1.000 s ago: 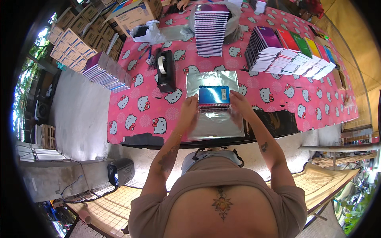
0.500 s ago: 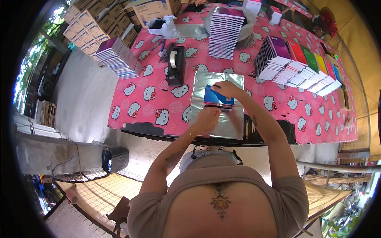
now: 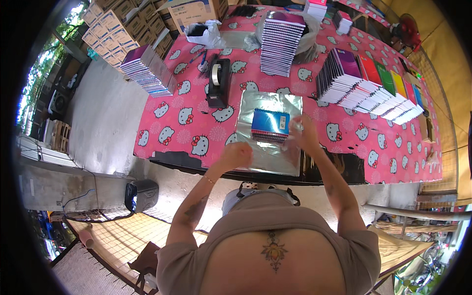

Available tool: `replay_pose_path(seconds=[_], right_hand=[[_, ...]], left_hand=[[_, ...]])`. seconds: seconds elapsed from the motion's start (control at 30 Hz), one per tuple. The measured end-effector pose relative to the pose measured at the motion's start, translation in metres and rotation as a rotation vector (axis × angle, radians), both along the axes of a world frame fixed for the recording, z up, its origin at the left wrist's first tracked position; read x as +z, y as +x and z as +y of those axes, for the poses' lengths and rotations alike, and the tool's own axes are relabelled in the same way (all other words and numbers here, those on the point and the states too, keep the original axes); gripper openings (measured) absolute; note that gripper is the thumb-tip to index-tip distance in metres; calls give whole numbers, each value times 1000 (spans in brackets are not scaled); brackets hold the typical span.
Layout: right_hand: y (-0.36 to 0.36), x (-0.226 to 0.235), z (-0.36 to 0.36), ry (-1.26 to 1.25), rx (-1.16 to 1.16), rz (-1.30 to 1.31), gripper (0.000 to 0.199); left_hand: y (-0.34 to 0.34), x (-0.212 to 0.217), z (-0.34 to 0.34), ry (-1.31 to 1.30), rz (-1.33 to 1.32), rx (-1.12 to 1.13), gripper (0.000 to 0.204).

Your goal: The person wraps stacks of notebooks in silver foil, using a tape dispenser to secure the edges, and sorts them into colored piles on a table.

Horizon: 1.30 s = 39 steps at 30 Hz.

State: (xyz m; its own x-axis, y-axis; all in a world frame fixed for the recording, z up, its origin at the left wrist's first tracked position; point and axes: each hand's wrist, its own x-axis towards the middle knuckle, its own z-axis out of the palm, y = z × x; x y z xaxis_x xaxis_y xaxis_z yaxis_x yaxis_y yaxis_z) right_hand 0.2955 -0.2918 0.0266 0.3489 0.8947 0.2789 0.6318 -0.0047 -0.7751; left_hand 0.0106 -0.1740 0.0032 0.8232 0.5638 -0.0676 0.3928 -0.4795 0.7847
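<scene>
A small stack of spiral notebooks [image 3: 270,123] with a shiny blue cover on top lies on a clear plastic sheet [image 3: 268,160] at the table's near side. By the sheet's lower left edge is my left hand [image 3: 238,156], its fingers curled in; whether they pinch the film is not visible. My right hand [image 3: 306,133] hovers just right of the stack, over the sheet's right edge. Motion smears its fingers. Neither hand touches the notebooks. Left of the sheet stands a black tape dispenser [image 3: 219,83] with a roll of tape.
Tall notebook stacks stand behind the sheet [image 3: 281,46] and at the table's left edge [image 3: 147,71]. A long row of colour-covered notebooks [image 3: 366,88] fills the right. Pens [image 3: 203,58], a white plastic bag [image 3: 204,34] and cardboard boxes [image 3: 115,34] are farther back.
Both hands have come off the notebook stack. My left hand moved left and nearer to me; my right hand moved right and nearer. The blue cover is now fully visible.
</scene>
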Motion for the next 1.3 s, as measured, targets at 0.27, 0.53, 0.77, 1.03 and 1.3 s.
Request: replay_pose_path(seconds=[0.27, 0.53, 0.77, 1.03, 1.3], right_hand=[[-44, -51, -72, -152, 332, -58, 12], [-59, -28, -70, -67, 281, -418, 11], [-49, 17, -40, -109, -144, -587, 24], [-110, -12, 1, -95, -53, -552, 60], [-112, -9, 7, -138, -103, -577, 58]], left_hand=[[-15, -18, 12, 168, -12, -227, 16], [-19, -1, 17, 486, -104, -230, 15], [31, 24, 81, -135, -177, 156, 14], [51, 10, 111, -537, -291, 301, 22], [183, 22, 148, 350, -303, -109, 20]])
